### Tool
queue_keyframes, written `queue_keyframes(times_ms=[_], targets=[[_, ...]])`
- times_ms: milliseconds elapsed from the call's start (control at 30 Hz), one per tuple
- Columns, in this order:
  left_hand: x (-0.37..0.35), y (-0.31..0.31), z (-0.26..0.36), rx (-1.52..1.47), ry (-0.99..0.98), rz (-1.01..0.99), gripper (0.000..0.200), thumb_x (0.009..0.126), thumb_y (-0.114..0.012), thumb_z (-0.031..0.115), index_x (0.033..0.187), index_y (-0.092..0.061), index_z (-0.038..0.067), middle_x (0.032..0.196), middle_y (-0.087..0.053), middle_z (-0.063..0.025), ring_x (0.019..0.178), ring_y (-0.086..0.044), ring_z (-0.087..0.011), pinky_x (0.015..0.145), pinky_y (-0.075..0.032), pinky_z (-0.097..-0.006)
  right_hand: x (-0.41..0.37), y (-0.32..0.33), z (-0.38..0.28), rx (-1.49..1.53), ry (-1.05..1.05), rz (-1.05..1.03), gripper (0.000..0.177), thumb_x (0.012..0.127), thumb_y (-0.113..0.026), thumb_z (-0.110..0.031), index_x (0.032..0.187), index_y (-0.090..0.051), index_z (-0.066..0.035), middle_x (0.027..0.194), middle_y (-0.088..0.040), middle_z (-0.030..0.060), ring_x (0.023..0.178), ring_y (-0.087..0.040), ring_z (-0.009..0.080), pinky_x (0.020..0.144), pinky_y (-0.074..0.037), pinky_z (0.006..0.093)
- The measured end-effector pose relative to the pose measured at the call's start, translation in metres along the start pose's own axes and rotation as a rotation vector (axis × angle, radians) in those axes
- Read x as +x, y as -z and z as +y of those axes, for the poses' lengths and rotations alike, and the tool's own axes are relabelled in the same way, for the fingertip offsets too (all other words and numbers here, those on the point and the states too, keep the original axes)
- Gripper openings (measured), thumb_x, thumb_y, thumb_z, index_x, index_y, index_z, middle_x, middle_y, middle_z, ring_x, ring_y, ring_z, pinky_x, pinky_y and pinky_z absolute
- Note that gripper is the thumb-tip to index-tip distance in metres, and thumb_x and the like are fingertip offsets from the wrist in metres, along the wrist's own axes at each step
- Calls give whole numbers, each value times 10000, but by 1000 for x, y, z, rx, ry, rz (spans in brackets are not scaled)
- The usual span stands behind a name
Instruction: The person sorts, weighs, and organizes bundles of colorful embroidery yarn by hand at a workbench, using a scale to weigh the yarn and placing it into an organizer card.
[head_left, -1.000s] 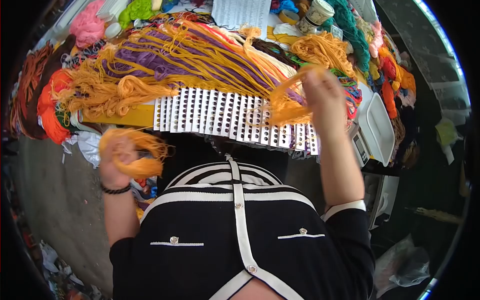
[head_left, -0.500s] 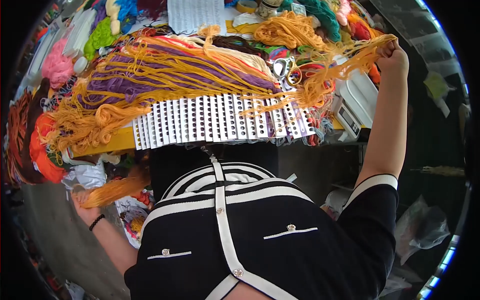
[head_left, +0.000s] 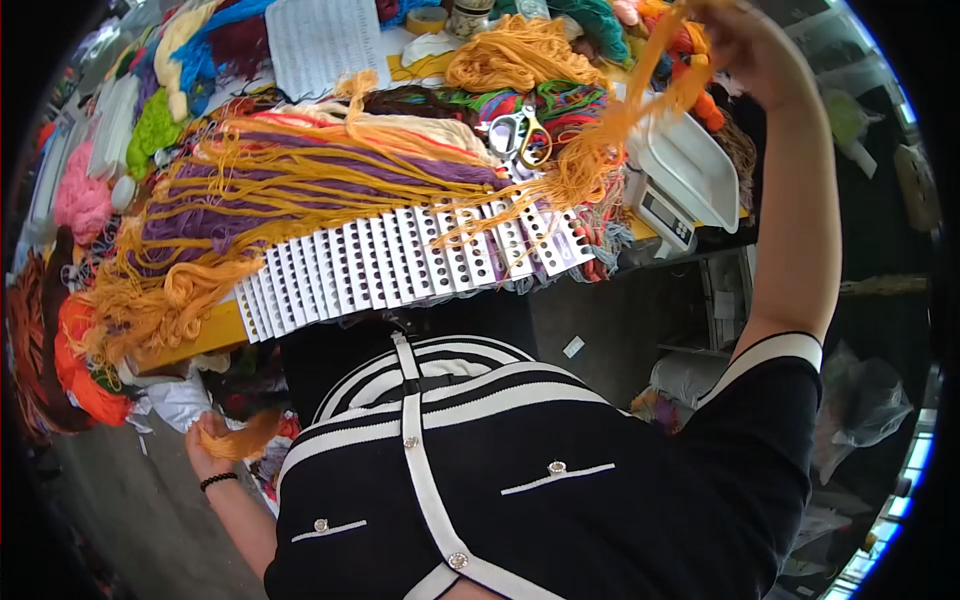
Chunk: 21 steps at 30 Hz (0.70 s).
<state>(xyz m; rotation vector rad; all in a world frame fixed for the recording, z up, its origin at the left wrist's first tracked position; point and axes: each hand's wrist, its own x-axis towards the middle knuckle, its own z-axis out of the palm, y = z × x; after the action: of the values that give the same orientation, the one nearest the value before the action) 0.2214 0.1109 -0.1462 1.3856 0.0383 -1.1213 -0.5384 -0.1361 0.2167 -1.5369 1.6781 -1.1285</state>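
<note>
Down at the lower left, my left hand [head_left: 208,448] is closed around a bundle of orange thread [head_left: 248,436] below table height. My right hand [head_left: 745,55] is raised at the upper right, its fingers closed on loose orange strands [head_left: 655,80] that trail down to the table. Below those strands lies a tangle of orange thread [head_left: 580,165]. Across the table, gold and purple threads [head_left: 320,190] spread over a row of white punched cards [head_left: 350,270]. A looped orange hank [head_left: 205,290] rests at the left end of the cards.
Scissors [head_left: 532,140] lie behind the cards. To the right stands a digital scale [head_left: 665,215] with a white tray [head_left: 685,160]. Behind are a printed sheet [head_left: 325,45], a tape roll [head_left: 427,19] and an orange yarn pile [head_left: 520,55]. Pink yarn [head_left: 85,200] lies left.
My right hand has risen and moved toward the far edge, lifting the orange strands. My left hand has shifted slightly right and down with its bundle. The view has turned a little.
</note>
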Motion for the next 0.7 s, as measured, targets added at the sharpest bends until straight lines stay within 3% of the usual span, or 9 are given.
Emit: queue_keyframes(times_ms=[100, 167, 233, 300, 433, 500, 600, 667, 700], targets=[[-6, -21, -5, -41, 67, 36, 161, 886, -518, 185, 901, -549, 28, 834, -617, -63, 658, -551, -92, 618, -477, -203, 8, 40, -55, 713, -1, 29, 333, 907, -532, -186, 1176, -473, 2, 620, -504, -9, 444, -370, 60, 395, -291, 137], [-1, -19, -9, -100, 141, -63, 119, 875, -520, 158, 860, -546, 43, 810, -615, -44, 620, -535, -90, 592, -476, -215, 5, 49, -91, 615, 198, 15, 324, 917, -497, -156, 1189, -457, 15, 621, -493, -10, 451, -358, 40, 391, -275, 136], [-3, -29, -13, -95, 139, -58, 113, 875, -517, 157, 853, -546, 50, 794, -615, -37, 613, -527, -87, 587, -471, -214, 34, 102, -120, 672, 153, -159, 318, 832, -570, -417, 813, -625, -104, 480, -453, -29, 367, -441, 106, 328, -367, 231], [-6, -38, -18, -90, 134, -52, 109, 875, -514, 157, 845, -545, 57, 778, -615, -30, 606, -518, -84, 581, -466, -212, 15, 98, -139, 599, 455, -149, 308, 924, -454, -110, 1211, -448, 0, 614, -477, -14, 471, -356, 45, 401, -280, 150], [-2, -49, -31, -144, 147, 32, 145, 895, -495, 189, 889, -555, 57, 772, -616, -24, 583, -500, -83, 557, -449, -205, 21, 120, -185, 690, 499, 108, 258, 942, -398, -81, 1179, -470, -7, 680, -460, -23, 517, -407, 36, 405, -288, 151], [-7, -58, -33, -141, 136, 59, 173, 904, -487, 203, 939, -564, 52, 773, -615, -21, 568, -493, -81, 544, -442, -201, 18, 123, -183, 602, 513, -14, 228, 944, -409, -98, 1135, -479, 6, 694, -466, -20, 531, -429, 27, 400, -295, 148], [-55, -97, -14, -306, 266, -237, 257, 920, -472, 224, 1107, -549, 67, 713, -564, 11, 533, -474, -59, 511, -423, -190, -5, 55, -174, 396, 426, -185, 183, 938, -454, -118, 1054, -509, 12, 734, -497, -18, 534, -460, 4, 372, -287, 124], [-95, -133, -3, -404, 410, -887, 374, 928, -465, 239, 1277, -462, 104, 643, -483, 43, 518, -461, -31, 481, -404, -185, -23, -13, -154, 321, 438, -277, 220, 927, -464, -113, 1087, -541, 16, 757, -532, 1, 499, -423, 9, 357, -267, 118], [-101, -146, -6, -408, 399, -881, 374, 928, -465, 239, 1277, -462, 104, 643, -483, 43, 518, -461, -31, 481, -404, -185, -38, -51, -145, 318, 386, -362, 199, 946, -420, -129, 1026, -549, 0, 690, -494, -23, 456, -361, 27, 352, -252, 153]])
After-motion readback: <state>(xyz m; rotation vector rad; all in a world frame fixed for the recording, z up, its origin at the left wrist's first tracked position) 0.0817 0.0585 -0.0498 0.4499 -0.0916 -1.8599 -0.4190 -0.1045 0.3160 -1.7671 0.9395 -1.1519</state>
